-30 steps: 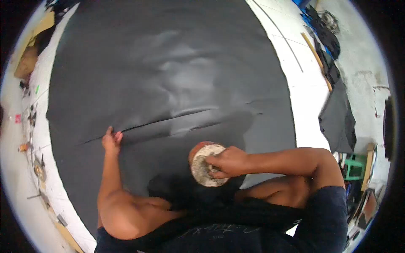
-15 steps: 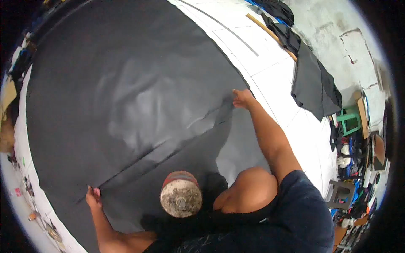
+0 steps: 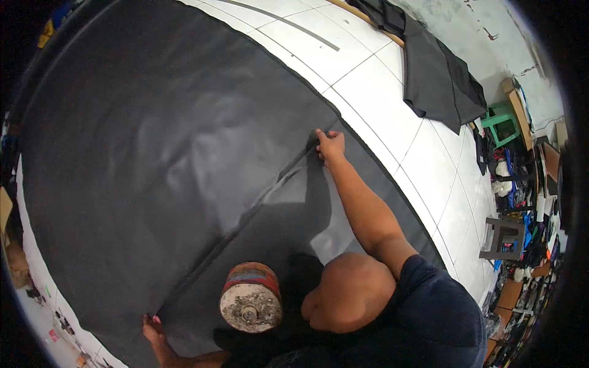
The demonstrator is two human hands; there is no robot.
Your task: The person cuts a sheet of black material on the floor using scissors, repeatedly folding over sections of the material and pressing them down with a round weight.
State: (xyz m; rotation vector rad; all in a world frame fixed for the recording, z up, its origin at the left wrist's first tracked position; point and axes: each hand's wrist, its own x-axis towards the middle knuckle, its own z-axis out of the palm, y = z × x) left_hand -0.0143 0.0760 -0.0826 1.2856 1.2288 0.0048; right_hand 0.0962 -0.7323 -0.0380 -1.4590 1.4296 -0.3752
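Observation:
A large dark grey sheet of smooth, leather-like material (image 3: 153, 104) covers most of the floor before me. My left hand (image 3: 154, 332) pinches the sheet at the lower left. Farther up and to the right, my right hand (image 3: 331, 146) grips it with closed fingers, a little inside the sheet's right border. Between both hands a raised crease runs diagonally. A round, stained tin (image 3: 250, 300) with red sides stands on the material by my bent knee (image 3: 353, 291).
White floor tiles (image 3: 380, 116) show along the sheet's right side, with a thin grey strip (image 3: 294, 26) on them. Another dark cloth (image 3: 438, 80) lies by the wall near a wooden stick. A green stool (image 3: 502, 124), a grey stool (image 3: 503, 239) and clutter line the right.
Several loose wrinkles between my hands have drawn into one straighter ridge. My right hand now grips farther in from the border. The view has shifted, and both hands appear farther apart.

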